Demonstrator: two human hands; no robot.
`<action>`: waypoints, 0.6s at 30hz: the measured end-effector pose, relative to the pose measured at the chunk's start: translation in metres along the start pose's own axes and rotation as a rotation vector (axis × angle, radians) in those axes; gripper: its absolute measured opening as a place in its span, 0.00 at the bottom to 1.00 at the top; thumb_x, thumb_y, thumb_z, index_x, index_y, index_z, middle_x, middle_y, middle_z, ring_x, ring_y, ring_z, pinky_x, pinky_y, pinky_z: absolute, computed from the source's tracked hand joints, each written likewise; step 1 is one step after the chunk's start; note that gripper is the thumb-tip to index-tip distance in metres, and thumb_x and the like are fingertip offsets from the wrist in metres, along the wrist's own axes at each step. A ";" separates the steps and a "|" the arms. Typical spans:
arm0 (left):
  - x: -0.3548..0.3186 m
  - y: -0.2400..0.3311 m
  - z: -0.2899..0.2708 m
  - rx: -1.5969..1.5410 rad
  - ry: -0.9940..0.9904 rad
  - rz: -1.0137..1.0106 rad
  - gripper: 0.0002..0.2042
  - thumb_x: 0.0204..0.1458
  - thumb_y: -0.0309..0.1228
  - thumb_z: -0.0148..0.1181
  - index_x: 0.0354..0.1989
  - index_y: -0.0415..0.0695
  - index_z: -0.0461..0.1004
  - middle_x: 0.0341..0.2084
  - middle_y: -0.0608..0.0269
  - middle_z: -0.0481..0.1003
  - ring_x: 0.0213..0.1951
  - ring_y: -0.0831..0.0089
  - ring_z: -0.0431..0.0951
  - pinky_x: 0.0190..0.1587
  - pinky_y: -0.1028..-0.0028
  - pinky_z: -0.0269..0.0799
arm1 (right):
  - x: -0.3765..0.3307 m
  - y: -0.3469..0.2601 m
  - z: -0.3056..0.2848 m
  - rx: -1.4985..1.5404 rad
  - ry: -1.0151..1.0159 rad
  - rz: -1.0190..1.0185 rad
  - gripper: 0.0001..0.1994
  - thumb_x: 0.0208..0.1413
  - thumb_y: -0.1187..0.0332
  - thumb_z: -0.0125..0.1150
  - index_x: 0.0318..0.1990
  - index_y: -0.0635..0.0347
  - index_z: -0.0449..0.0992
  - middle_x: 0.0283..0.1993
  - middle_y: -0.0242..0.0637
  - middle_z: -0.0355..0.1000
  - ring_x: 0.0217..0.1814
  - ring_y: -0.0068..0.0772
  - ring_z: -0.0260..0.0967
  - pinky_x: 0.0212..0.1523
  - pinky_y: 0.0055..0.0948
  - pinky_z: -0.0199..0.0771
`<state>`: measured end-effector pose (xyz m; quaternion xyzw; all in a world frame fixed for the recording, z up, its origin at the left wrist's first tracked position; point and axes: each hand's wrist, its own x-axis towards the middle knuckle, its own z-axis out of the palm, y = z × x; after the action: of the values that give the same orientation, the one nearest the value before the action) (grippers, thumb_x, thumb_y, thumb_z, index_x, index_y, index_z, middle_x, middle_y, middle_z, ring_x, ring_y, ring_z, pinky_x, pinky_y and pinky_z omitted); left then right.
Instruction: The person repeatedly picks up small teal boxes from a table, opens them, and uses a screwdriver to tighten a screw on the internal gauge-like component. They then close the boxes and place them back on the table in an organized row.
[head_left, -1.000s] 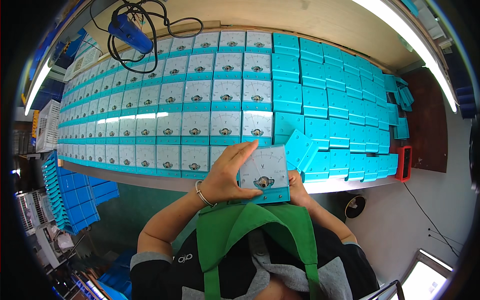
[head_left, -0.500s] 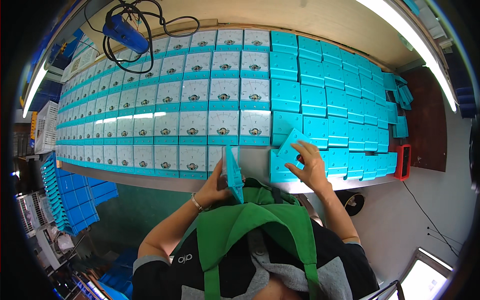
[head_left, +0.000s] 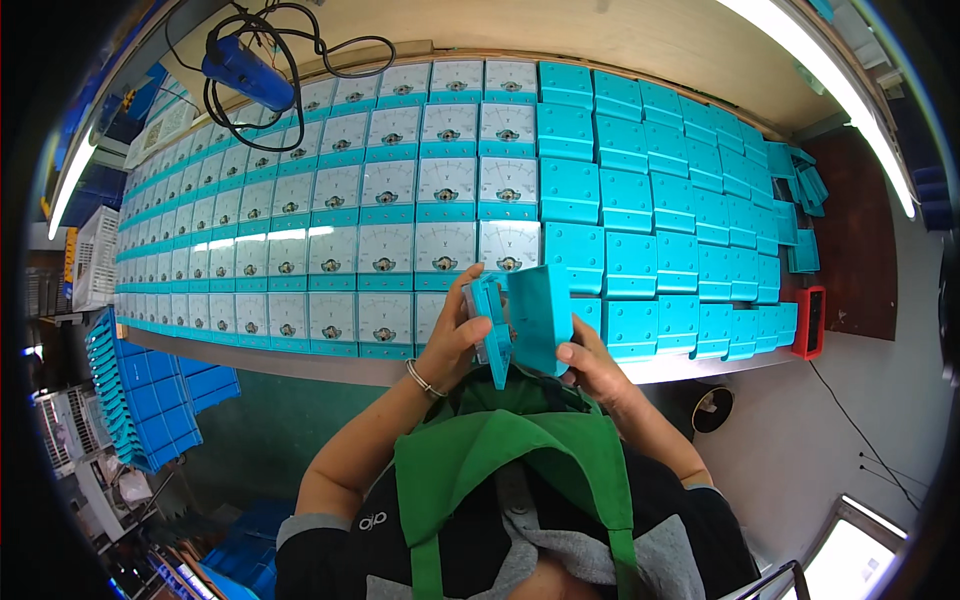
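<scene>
My left hand [head_left: 452, 338] is closed around a panel meter [head_left: 497, 345] with a teal frame, held edge-on, its dial turned left. In my right hand [head_left: 598, 372] is a teal meter cover [head_left: 540, 318], tilted upright with fingers and thumb at its right and lower edge. Meter and cover face each other close together over the front edge of the bench; whether they touch I cannot tell. Left of them lie rows of assembled-looking panel meters [head_left: 387, 248] with white dials. Rows of teal covers [head_left: 629, 262] lie on the right.
A blue tool with a looped black cable [head_left: 247, 75] hangs or rests over the far left rows. A red-framed box [head_left: 809, 322] stands at the bench's right end. Stacked blue crates [head_left: 150, 400] are at the lower left. Loose teal covers [head_left: 803, 250] lie at the far right.
My right hand has lifted a cover from the front right row and brought it left, beside the meter. My left hand has moved slightly right and up with the meter.
</scene>
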<state>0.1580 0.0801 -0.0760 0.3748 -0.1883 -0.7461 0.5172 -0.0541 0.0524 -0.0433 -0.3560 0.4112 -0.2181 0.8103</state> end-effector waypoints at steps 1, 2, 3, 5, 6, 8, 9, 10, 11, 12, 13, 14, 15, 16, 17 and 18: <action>0.002 -0.001 0.000 0.012 0.015 0.021 0.50 0.33 0.48 0.73 0.65 0.50 0.48 0.54 0.55 0.63 0.54 0.61 0.68 0.52 0.59 0.71 | -0.001 -0.001 0.005 0.005 -0.009 -0.003 0.47 0.39 0.43 0.67 0.64 0.62 0.56 0.40 0.30 0.68 0.23 0.12 0.52 0.18 0.13 0.48; 0.003 0.000 0.000 0.036 0.012 0.011 0.50 0.33 0.49 0.73 0.65 0.49 0.49 0.55 0.56 0.63 0.55 0.61 0.67 0.53 0.60 0.70 | -0.001 0.000 0.008 0.012 -0.013 -0.002 0.47 0.39 0.43 0.67 0.63 0.62 0.56 0.39 0.30 0.67 0.23 0.13 0.53 0.18 0.14 0.48; 0.003 0.002 0.000 0.060 0.010 0.002 0.51 0.33 0.49 0.73 0.65 0.48 0.49 0.55 0.56 0.63 0.56 0.62 0.66 0.54 0.60 0.69 | -0.001 0.001 0.009 0.019 -0.017 -0.002 0.47 0.39 0.43 0.67 0.63 0.62 0.56 0.39 0.29 0.67 0.24 0.13 0.54 0.18 0.14 0.49; 0.002 0.005 0.001 0.086 0.002 -0.017 0.51 0.32 0.50 0.73 0.65 0.47 0.49 0.55 0.56 0.63 0.57 0.62 0.65 0.56 0.61 0.68 | -0.001 0.005 0.008 0.059 -0.034 0.003 0.47 0.41 0.47 0.68 0.65 0.61 0.53 0.40 0.28 0.67 0.25 0.12 0.53 0.19 0.14 0.47; 0.002 0.006 0.001 0.087 -0.004 -0.027 0.51 0.32 0.50 0.73 0.65 0.46 0.49 0.55 0.56 0.63 0.57 0.62 0.66 0.56 0.61 0.68 | -0.001 0.006 0.007 0.041 -0.046 -0.003 0.47 0.41 0.49 0.68 0.66 0.61 0.52 0.41 0.28 0.67 0.25 0.12 0.52 0.18 0.14 0.46; 0.001 0.006 0.002 0.088 -0.004 -0.035 0.51 0.32 0.50 0.72 0.65 0.46 0.49 0.55 0.56 0.63 0.57 0.62 0.66 0.56 0.62 0.68 | -0.002 0.005 0.007 0.000 -0.061 0.007 0.48 0.40 0.47 0.68 0.66 0.61 0.52 0.44 0.30 0.68 0.27 0.13 0.53 0.20 0.14 0.46; 0.000 0.005 0.002 0.088 0.002 -0.032 0.51 0.32 0.50 0.72 0.65 0.46 0.49 0.55 0.56 0.63 0.56 0.62 0.66 0.55 0.62 0.68 | -0.002 0.003 0.007 -0.022 -0.064 0.022 0.49 0.39 0.45 0.68 0.65 0.62 0.53 0.45 0.31 0.67 0.28 0.14 0.54 0.21 0.14 0.49; 0.000 0.005 0.002 0.087 0.009 -0.030 0.51 0.32 0.50 0.72 0.65 0.46 0.49 0.54 0.56 0.63 0.56 0.62 0.66 0.55 0.62 0.68 | -0.002 0.002 0.008 -0.045 -0.067 0.037 0.50 0.37 0.42 0.68 0.64 0.62 0.54 0.47 0.32 0.67 0.30 0.15 0.56 0.23 0.15 0.51; 0.000 0.004 0.002 0.092 -0.004 -0.021 0.50 0.34 0.49 0.71 0.66 0.47 0.49 0.55 0.56 0.62 0.57 0.62 0.65 0.56 0.62 0.66 | -0.002 0.003 0.008 -0.014 -0.083 0.025 0.48 0.39 0.48 0.69 0.66 0.61 0.52 0.50 0.34 0.66 0.38 0.18 0.58 0.32 0.18 0.55; 0.000 0.003 0.001 0.098 -0.017 -0.013 0.48 0.37 0.47 0.69 0.66 0.47 0.48 0.57 0.55 0.61 0.58 0.61 0.63 0.57 0.62 0.63 | -0.001 0.005 0.009 0.017 -0.099 0.013 0.47 0.40 0.54 0.69 0.67 0.59 0.50 0.54 0.37 0.64 0.46 0.21 0.60 0.42 0.21 0.60; -0.001 0.002 0.000 0.103 -0.030 -0.003 0.47 0.39 0.46 0.67 0.67 0.47 0.48 0.58 0.55 0.59 0.58 0.61 0.62 0.59 0.62 0.60 | 0.000 0.007 0.010 0.048 -0.116 0.001 0.47 0.42 0.60 0.70 0.69 0.58 0.48 0.58 0.39 0.63 0.54 0.25 0.63 0.52 0.24 0.65; -0.002 0.001 0.006 0.181 -0.012 0.054 0.47 0.39 0.47 0.67 0.67 0.47 0.48 0.58 0.54 0.58 0.59 0.60 0.61 0.60 0.62 0.58 | 0.005 0.021 0.009 -0.020 -0.105 -0.065 0.48 0.41 0.63 0.71 0.69 0.57 0.47 0.61 0.41 0.60 0.60 0.29 0.57 0.59 0.28 0.57; -0.005 0.001 0.017 0.257 0.009 0.110 0.47 0.39 0.47 0.67 0.67 0.47 0.47 0.59 0.53 0.57 0.60 0.60 0.60 0.61 0.62 0.56 | 0.010 0.029 0.015 -0.088 -0.094 -0.128 0.50 0.39 0.65 0.72 0.69 0.57 0.46 0.64 0.43 0.56 0.67 0.33 0.51 0.66 0.32 0.49; -0.006 0.000 0.022 0.333 0.029 0.166 0.48 0.39 0.47 0.67 0.67 0.46 0.47 0.60 0.53 0.56 0.60 0.60 0.59 0.62 0.61 0.55 | 0.012 0.032 0.020 -0.084 -0.078 -0.203 0.52 0.37 0.67 0.74 0.70 0.55 0.45 0.65 0.45 0.54 0.66 0.36 0.52 0.65 0.32 0.52; -0.006 0.001 0.021 0.336 -0.009 0.206 0.48 0.39 0.48 0.67 0.67 0.46 0.46 0.60 0.52 0.55 0.61 0.60 0.58 0.62 0.61 0.54 | 0.016 0.033 0.022 -0.173 -0.051 -0.282 0.52 0.37 0.66 0.74 0.70 0.55 0.45 0.65 0.45 0.53 0.66 0.38 0.52 0.64 0.33 0.53; -0.004 0.003 0.019 0.339 -0.049 0.245 0.48 0.39 0.48 0.67 0.67 0.45 0.46 0.61 0.51 0.53 0.61 0.60 0.57 0.63 0.60 0.53 | 0.019 0.034 0.023 -0.261 -0.023 -0.363 0.52 0.37 0.66 0.74 0.69 0.55 0.46 0.65 0.46 0.52 0.66 0.39 0.52 0.64 0.33 0.54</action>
<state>0.1460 0.0804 -0.0598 0.4126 -0.3677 -0.6441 0.5289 -0.0221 0.0716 -0.0692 -0.5286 0.3557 -0.3011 0.7095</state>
